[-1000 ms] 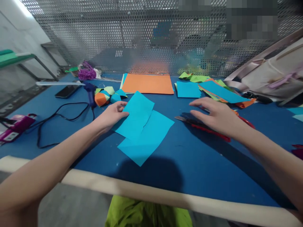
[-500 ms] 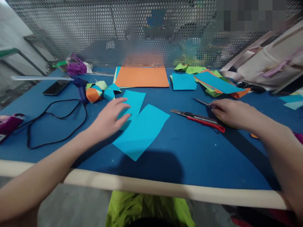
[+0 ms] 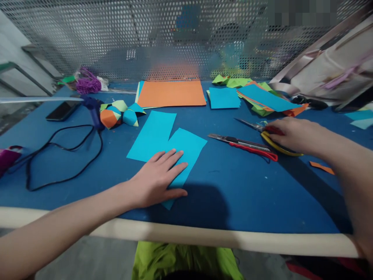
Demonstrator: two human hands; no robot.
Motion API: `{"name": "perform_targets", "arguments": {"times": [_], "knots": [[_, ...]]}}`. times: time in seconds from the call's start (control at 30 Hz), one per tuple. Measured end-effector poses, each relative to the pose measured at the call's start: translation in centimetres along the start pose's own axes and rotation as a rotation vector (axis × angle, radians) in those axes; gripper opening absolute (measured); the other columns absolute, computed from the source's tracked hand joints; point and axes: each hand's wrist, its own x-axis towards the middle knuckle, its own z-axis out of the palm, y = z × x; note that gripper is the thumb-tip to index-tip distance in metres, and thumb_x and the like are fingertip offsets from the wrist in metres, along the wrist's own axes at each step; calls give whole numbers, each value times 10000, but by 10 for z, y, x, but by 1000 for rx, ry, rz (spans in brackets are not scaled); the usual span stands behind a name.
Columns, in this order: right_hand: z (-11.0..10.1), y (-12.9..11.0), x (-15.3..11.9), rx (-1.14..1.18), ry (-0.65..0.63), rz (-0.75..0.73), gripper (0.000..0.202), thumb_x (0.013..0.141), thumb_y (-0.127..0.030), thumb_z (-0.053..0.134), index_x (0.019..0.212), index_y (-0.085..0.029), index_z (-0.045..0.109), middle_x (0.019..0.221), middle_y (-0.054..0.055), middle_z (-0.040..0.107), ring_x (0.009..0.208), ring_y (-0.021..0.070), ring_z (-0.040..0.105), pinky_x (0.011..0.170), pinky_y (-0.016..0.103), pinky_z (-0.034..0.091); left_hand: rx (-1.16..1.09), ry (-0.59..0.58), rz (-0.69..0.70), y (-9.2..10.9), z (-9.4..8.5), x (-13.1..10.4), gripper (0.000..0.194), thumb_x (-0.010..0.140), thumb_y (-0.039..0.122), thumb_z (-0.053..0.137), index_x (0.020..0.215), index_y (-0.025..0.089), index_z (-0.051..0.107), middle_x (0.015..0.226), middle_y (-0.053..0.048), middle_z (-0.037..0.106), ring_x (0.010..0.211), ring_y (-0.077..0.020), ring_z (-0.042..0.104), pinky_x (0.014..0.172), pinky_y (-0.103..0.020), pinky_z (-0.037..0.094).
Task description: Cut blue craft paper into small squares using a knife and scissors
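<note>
My left hand (image 3: 159,178) lies flat with fingers spread on a blue sheet of paper (image 3: 189,144), its palm covering the lower part. Another blue paper piece (image 3: 153,132) lies just left of that sheet; where they meet is partly hidden. On the right, my right hand (image 3: 288,134) has its fingers curled over the handles of a pair of scissors (image 3: 269,140). The blades lie low over the table, pointing left, and a yellow handle loop shows under the hand. Below the scissors rests a red-handled utility knife (image 3: 247,147).
An orange sheet stack (image 3: 171,93), blue squares (image 3: 224,98) and paper strips (image 3: 265,99) lie along the mesh panel. At left are a glue gun (image 3: 93,111) with its cord, folded paper shapes (image 3: 110,116), a phone (image 3: 62,111) and purple string (image 3: 87,82). A bag (image 3: 329,70) stands right.
My left hand has come down and right, from above the left paper onto the lower part of the blue sheet. My right hand has shifted slightly back along the scissors, showing their yellow handle.
</note>
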Motion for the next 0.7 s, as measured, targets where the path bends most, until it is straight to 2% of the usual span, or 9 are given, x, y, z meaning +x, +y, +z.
{"name": "perform_targets", "arguments": {"times": [0.13, 0.27, 0.33, 0.43, 0.57, 0.63, 0.7], "knots": [[2, 3, 2, 16, -21, -30, 355, 940, -332, 445, 1228, -200, 605, 1242, 150, 624, 1043, 295, 611, 734, 355, 448, -34, 10, -43, 0, -10, 8, 604, 906, 575, 514, 1349, 164, 522, 1497, -203, 427, 1389, -371, 392, 1068, -556, 382], [0, 4, 0, 31, -51, -40, 352, 935, -328, 433, 1211, -205, 614, 1229, 152, 637, 997, 295, 631, 724, 358, 456, -87, 2, -138, -20, -30, 30, 491, 964, 434, 445, 1349, 136, 504, 1537, -186, 371, 1416, -298, 362, 1119, -452, 347], [-2, 4, 0, 34, -71, -25, 356, 918, -320, 455, 1215, -206, 614, 1203, 155, 654, 953, 301, 647, 710, 364, 460, -94, -61, -117, -34, -38, 48, 510, 922, 393, 514, 1363, 139, 482, 1548, -174, 358, 1440, -298, 313, 1139, -443, 307], [-6, 6, 0, 49, -101, 3, 371, 878, -287, 498, 1219, -190, 609, 1148, 156, 682, 919, 306, 662, 704, 362, 467, -128, -231, -81, -51, -45, 75, 648, 867, 393, 569, 1437, 148, 383, 1585, -163, 282, 1446, -281, 292, 1121, -386, 312], [-9, 9, 0, 109, -99, -1, 392, 815, -289, 551, 1190, -186, 597, 1107, 133, 692, 922, 278, 659, 723, 331, 473, -72, -320, -76, -60, -51, 101, 813, 766, 506, 629, 1454, 164, 361, 1470, -169, 436, 1343, -318, 401, 1050, -378, 347], [-10, 11, 0, 136, -75, 20, 423, 767, -325, 582, 1161, -173, 590, 1048, 144, 694, 875, 293, 653, 680, 345, 466, -48, -350, -75, -63, -53, 110, 816, 720, 547, 643, 1407, 167, 421, 1375, -166, 509, 1258, -326, 462, 987, -372, 377], [-11, 11, 0, 169, -46, 42, 456, 718, -348, 607, 1132, -156, 587, 1014, 160, 686, 845, 310, 641, 649, 360, 455, -62, -381, -72, -67, -54, 117, 735, 687, 551, 655, 1290, 151, 521, 1248, -151, 576, 1114, -300, 536, 877, -338, 414]]}}
